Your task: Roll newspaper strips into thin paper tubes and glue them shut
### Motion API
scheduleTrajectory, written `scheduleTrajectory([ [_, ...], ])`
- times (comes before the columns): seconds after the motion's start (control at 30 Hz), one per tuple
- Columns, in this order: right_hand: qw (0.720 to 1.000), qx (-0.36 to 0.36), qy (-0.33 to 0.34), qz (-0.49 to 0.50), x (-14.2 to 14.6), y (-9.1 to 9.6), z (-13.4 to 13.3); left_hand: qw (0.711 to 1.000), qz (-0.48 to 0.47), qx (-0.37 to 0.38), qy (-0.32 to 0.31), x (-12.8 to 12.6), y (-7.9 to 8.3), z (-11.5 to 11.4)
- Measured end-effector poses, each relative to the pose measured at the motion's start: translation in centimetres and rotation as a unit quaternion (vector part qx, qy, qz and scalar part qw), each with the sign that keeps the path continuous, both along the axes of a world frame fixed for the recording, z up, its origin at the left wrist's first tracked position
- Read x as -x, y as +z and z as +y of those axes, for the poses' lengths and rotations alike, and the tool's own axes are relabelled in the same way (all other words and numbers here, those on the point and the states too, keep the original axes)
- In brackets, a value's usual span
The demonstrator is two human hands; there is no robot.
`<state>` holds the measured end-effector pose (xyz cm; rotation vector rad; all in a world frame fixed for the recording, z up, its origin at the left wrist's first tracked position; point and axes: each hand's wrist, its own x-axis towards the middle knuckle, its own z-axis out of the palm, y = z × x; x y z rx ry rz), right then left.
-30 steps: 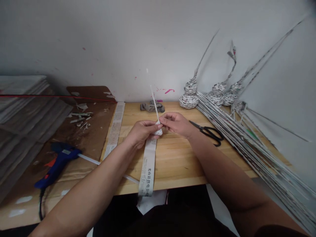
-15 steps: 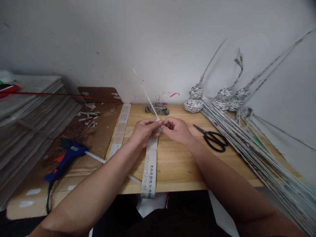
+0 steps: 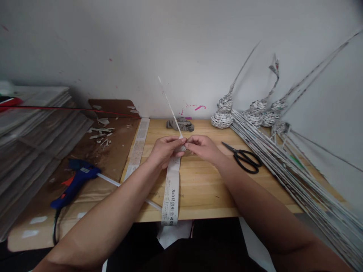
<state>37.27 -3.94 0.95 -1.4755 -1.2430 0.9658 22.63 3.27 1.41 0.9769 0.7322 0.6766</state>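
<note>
My left hand pinches a newspaper strip where its upper end is rolled into a thin paper tube. The tube slants up and to the left out of my fingers. My right hand is closed with its fingertips on the same rolled part, touching or nearly touching the left fingers. The flat length of the strip runs down toward me and hangs over the table's front edge. My fingers partly hide the rolled end.
Black scissors and a bundle of paper tubes lie at right, near woven paper gourds. A blue glue gun rests on cardboard at left, beside stacked newspapers. Another strip and a grey cloth are on the table.
The paper tube has swung slightly, its top tip now a little farther right and more upright. Both hands keep their hold in nearly the same place.
</note>
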Motion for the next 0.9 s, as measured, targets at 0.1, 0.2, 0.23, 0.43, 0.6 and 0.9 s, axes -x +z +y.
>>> scheduleTrajectory([
  [0.1,0.999,0.04,0.024,-0.011,-0.1,0.2,-0.3,1.0,0.005,0.0,0.005,-0.1,-0.1,0.1],
  [0.2,0.991,0.087,0.065,-0.08,-0.8,0.7,-0.7,1.0,0.008,-0.003,0.012,0.1,0.0,0.3],
  [0.23,0.989,0.09,0.066,-0.095,-1.2,0.8,-0.8,1.0,0.009,-0.005,0.009,0.1,0.0,0.4],
  [0.43,1.0,-0.008,0.009,0.02,-2.5,1.5,-0.8,0.993,0.046,-0.006,-0.106,0.5,0.1,-0.4],
  [0.6,0.983,0.001,0.109,0.147,-2.2,0.9,-0.8,0.979,0.075,-0.025,-0.186,0.5,0.1,-1.4],
  [0.9,0.982,-0.008,0.045,0.182,-2.2,0.8,-0.5,0.978,0.083,-0.089,-0.171,0.4,0.2,-1.9],
])
